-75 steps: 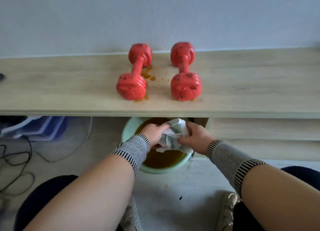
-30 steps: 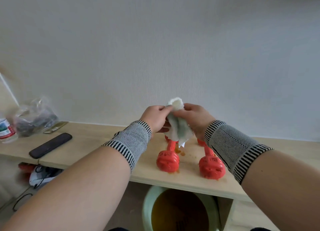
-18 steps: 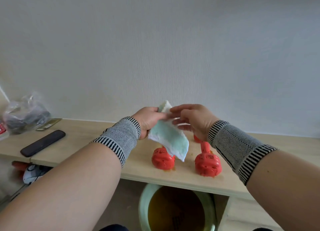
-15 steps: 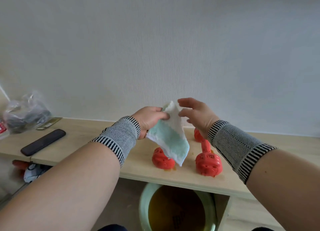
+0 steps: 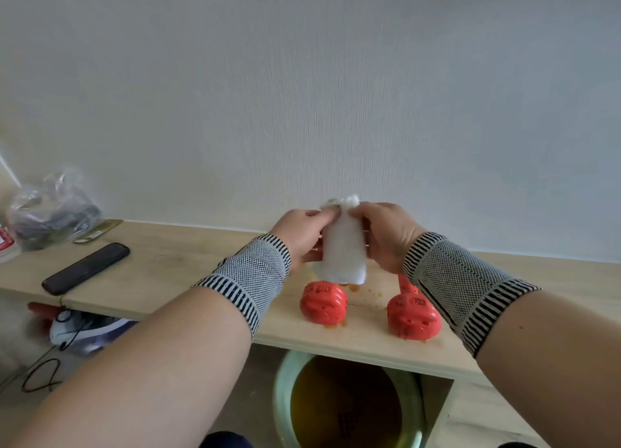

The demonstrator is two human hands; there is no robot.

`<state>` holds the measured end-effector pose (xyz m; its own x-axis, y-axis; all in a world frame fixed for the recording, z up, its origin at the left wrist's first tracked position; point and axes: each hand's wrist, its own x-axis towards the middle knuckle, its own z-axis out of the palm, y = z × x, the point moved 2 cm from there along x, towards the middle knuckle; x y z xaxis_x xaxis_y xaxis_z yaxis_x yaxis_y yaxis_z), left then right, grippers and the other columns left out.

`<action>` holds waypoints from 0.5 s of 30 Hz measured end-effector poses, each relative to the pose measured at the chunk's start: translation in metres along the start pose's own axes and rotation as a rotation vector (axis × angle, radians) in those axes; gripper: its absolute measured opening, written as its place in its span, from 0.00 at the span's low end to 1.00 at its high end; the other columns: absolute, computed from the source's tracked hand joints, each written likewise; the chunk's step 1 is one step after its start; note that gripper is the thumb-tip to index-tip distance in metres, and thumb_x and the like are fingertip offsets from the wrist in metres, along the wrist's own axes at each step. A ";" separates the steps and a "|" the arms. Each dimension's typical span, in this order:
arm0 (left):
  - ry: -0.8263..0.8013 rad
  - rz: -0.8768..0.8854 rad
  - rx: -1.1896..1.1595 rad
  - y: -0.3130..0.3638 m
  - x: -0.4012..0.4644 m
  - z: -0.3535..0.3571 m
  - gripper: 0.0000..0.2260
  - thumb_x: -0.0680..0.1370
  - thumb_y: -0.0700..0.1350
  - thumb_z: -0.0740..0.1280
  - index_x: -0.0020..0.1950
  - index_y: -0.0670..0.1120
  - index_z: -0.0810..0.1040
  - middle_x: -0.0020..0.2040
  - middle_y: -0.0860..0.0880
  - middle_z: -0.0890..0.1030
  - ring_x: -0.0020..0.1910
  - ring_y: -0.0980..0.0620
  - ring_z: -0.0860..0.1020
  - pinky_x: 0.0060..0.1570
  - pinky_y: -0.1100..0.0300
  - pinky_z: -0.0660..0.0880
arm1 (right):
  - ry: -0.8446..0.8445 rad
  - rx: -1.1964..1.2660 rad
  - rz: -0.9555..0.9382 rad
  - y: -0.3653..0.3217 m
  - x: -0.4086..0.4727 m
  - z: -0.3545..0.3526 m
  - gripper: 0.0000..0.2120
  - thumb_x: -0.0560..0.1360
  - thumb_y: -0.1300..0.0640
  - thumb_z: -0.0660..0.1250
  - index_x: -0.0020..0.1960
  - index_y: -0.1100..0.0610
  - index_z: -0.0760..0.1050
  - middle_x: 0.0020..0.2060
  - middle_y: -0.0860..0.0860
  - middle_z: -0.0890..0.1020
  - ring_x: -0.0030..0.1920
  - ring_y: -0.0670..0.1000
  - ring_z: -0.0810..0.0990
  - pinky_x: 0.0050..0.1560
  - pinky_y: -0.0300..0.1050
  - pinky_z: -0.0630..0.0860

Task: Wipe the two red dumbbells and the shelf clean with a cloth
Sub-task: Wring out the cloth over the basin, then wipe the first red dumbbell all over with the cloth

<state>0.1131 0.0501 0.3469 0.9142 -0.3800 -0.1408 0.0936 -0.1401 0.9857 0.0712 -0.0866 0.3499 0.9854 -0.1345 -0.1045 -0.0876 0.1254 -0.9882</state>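
Head view, past the forearms to the shelf (image 5: 168,266) running across the middle of the frame. Both hands were raised at centre frame, above the shelf. Left hand (image 5: 299,234) and right hand (image 5: 386,236) each had a closed grip on the cloth (image 5: 342,252), fingers and thumb pinching its upper edge from either side; top bunched, remainder hanging as a narrow folded strip.

Change noted: half a second earlier the cloth hung open as a loose flap from the left hand alone, right hand fingers spread and just clear of it. Now the right hand had taken hold and the cloth was gathered into a tighter fold. Earlier still it was being handled low over the basin (image 5: 285,380) of brown liquid under the shelf.

Judgement: cloth looked readied as a wiping pad; wiping itself not yet begun.

Task things: left dumbbell (image 5: 322,303) lay directly below the hanging cloth, near end showing, far end hidden behind it. Right dumbbell (image 5: 411,318) lay to the right, partly covered by the right wrist band. Orange-brown spatter (image 5: 368,291) on the shelf between and around them, unwiped.

Other: dark phone-like slab (image 5: 85,268) and a clear plastic bag (image 5: 50,212) at left of frame, well apart from the dumbbells.
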 end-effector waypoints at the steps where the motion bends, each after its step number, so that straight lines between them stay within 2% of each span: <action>1: -0.013 0.001 -0.060 0.000 0.000 0.002 0.12 0.78 0.50 0.67 0.53 0.43 0.80 0.52 0.43 0.83 0.51 0.44 0.82 0.52 0.48 0.80 | 0.012 0.011 -0.010 0.001 -0.001 0.001 0.08 0.76 0.61 0.61 0.49 0.61 0.78 0.47 0.59 0.83 0.49 0.58 0.81 0.53 0.55 0.77; 3: -0.035 0.010 -0.094 -0.002 0.002 0.005 0.09 0.78 0.48 0.68 0.52 0.44 0.81 0.50 0.43 0.83 0.50 0.42 0.81 0.54 0.44 0.77 | 0.087 -0.125 -0.098 0.002 0.001 0.001 0.07 0.76 0.61 0.61 0.46 0.58 0.79 0.42 0.55 0.82 0.46 0.56 0.80 0.48 0.51 0.77; 5: -0.027 0.022 -0.088 -0.005 0.005 0.005 0.05 0.78 0.45 0.67 0.50 0.45 0.80 0.47 0.43 0.81 0.48 0.42 0.79 0.56 0.40 0.75 | 0.189 -0.364 -0.198 0.002 0.003 -0.001 0.06 0.74 0.54 0.65 0.49 0.55 0.77 0.44 0.52 0.81 0.48 0.54 0.80 0.48 0.50 0.78; 6: -0.008 0.028 -0.100 -0.006 0.006 0.005 0.05 0.79 0.44 0.66 0.50 0.45 0.80 0.47 0.43 0.81 0.48 0.43 0.78 0.56 0.39 0.75 | 0.222 -0.405 -0.211 0.003 0.004 -0.002 0.13 0.71 0.50 0.68 0.54 0.54 0.75 0.49 0.51 0.79 0.51 0.53 0.79 0.51 0.51 0.78; 7: 0.006 0.034 -0.122 -0.006 0.006 0.004 0.05 0.79 0.44 0.66 0.51 0.45 0.80 0.48 0.43 0.81 0.48 0.43 0.78 0.56 0.40 0.75 | 0.192 -0.331 -0.176 0.004 0.002 -0.001 0.21 0.69 0.46 0.69 0.59 0.54 0.74 0.54 0.51 0.79 0.54 0.53 0.79 0.55 0.53 0.77; 8: 0.011 0.042 -0.144 -0.006 0.007 0.004 0.05 0.78 0.43 0.67 0.51 0.45 0.80 0.48 0.44 0.81 0.48 0.43 0.79 0.56 0.42 0.75 | 0.141 -0.214 -0.117 0.007 0.003 -0.001 0.24 0.69 0.46 0.70 0.61 0.55 0.73 0.57 0.53 0.79 0.55 0.55 0.79 0.57 0.56 0.76; 10: 0.007 0.067 -0.146 -0.007 0.008 0.003 0.03 0.78 0.43 0.68 0.50 0.47 0.80 0.46 0.46 0.82 0.47 0.46 0.80 0.52 0.48 0.77 | 0.003 -0.035 -0.010 0.015 0.003 -0.001 0.16 0.74 0.52 0.67 0.59 0.59 0.76 0.53 0.58 0.82 0.53 0.58 0.82 0.56 0.58 0.77; 11: 0.021 0.092 -0.097 -0.009 0.009 0.001 0.03 0.77 0.44 0.69 0.49 0.48 0.81 0.46 0.49 0.82 0.46 0.50 0.80 0.49 0.53 0.78 | 0.001 -0.049 0.002 0.018 0.002 -0.002 0.12 0.76 0.55 0.66 0.57 0.59 0.77 0.50 0.58 0.83 0.51 0.57 0.82 0.53 0.56 0.78; 13: 0.070 0.165 0.114 -0.015 0.008 -0.006 0.07 0.75 0.47 0.71 0.52 0.48 0.81 0.45 0.53 0.82 0.44 0.58 0.79 0.44 0.63 0.74 | 0.097 -0.072 -0.026 0.027 0.004 -0.010 0.07 0.76 0.57 0.66 0.52 0.57 0.78 0.47 0.57 0.83 0.48 0.56 0.83 0.48 0.52 0.80; 15: 0.100 0.198 0.364 -0.028 0.007 -0.017 0.13 0.74 0.47 0.72 0.58 0.47 0.81 0.48 0.55 0.81 0.47 0.60 0.77 0.50 0.66 0.69 | 0.214 -0.131 -0.027 0.034 0.005 -0.020 0.05 0.76 0.55 0.65 0.49 0.55 0.78 0.45 0.55 0.83 0.48 0.56 0.82 0.49 0.53 0.80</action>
<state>0.1232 0.0667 0.3201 0.9360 -0.3440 0.0749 -0.2163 -0.3940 0.8933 0.0706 -0.1027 0.3132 0.9355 -0.3430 -0.0850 -0.0932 -0.0074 -0.9956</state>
